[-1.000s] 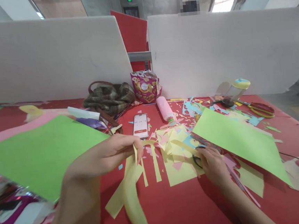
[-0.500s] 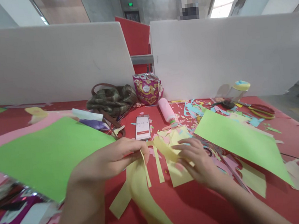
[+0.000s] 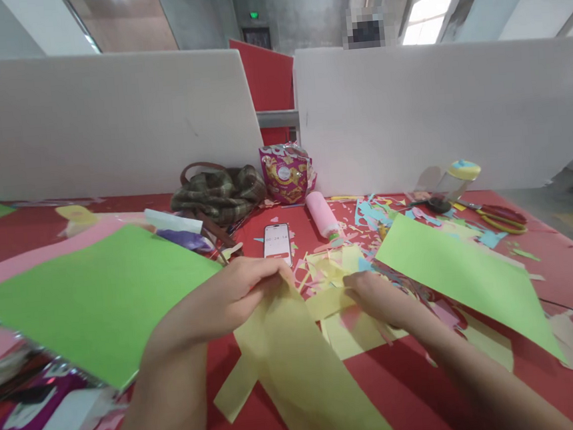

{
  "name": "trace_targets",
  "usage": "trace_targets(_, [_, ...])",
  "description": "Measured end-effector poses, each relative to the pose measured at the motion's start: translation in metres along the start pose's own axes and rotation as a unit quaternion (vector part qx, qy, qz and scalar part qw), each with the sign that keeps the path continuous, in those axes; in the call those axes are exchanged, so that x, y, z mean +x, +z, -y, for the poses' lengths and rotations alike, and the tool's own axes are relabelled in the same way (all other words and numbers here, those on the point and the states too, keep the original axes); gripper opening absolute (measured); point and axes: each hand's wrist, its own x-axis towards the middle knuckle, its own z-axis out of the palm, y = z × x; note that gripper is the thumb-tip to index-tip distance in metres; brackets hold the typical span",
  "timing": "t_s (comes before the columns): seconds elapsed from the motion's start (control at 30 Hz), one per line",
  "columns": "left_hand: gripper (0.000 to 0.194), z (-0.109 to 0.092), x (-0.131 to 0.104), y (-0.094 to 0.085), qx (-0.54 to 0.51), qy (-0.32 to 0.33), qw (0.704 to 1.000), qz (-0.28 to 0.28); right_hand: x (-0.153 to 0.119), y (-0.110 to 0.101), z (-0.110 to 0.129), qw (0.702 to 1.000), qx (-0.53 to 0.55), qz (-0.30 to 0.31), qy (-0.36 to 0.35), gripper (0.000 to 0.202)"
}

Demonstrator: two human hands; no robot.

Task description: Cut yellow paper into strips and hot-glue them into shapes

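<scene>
My left hand (image 3: pixel 250 292) pinches the top of a long pale-yellow paper strip (image 3: pixel 310 373), which hangs down toward the front edge of the view. My right hand (image 3: pixel 376 294) is closed, its fingertips mostly turned away from view, on the end of a shorter yellow paper strip (image 3: pixel 329 301). Under that strip lies a heap of yellow paper pieces (image 3: pixel 345 344) mixed with pink and blue scraps. Another yellow strip (image 3: pixel 236 388) lies on the red table beneath the left wrist. A phone (image 3: pixel 275 243) showing a timer lies just beyond my left hand.
Large green sheets (image 3: pixel 107 291) lie at left and right. Behind the phone are a pink bottle (image 3: pixel 322 215), a snack bag (image 3: pixel 288 175) and a plaid cloth bag (image 3: pixel 224 193). Scissors (image 3: pixel 502 216) and a yellow-lidded jar (image 3: pixel 459 180) stand far right. White panels (image 3: pixel 408 110) border the back.
The long yellow strip has turned its broad face toward me. My right hand's fingers have closed and come down onto the paper heap with the shorter strip.
</scene>
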Motion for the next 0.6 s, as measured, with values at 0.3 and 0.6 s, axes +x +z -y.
trace_targets(0.3, [0.025,0.009,0.011,0.013,-0.111,-0.061,0.984,-0.125,-0.026,-0.037,-0.063,0.99,0.022,-0.048,0.131,0.016])
trace_targets(0.6, [0.013,0.059,0.063,0.064,-0.287,-0.203,0.905,-0.239,-0.043,-0.052,-0.072,0.89,0.291,-0.248,0.246,0.016])
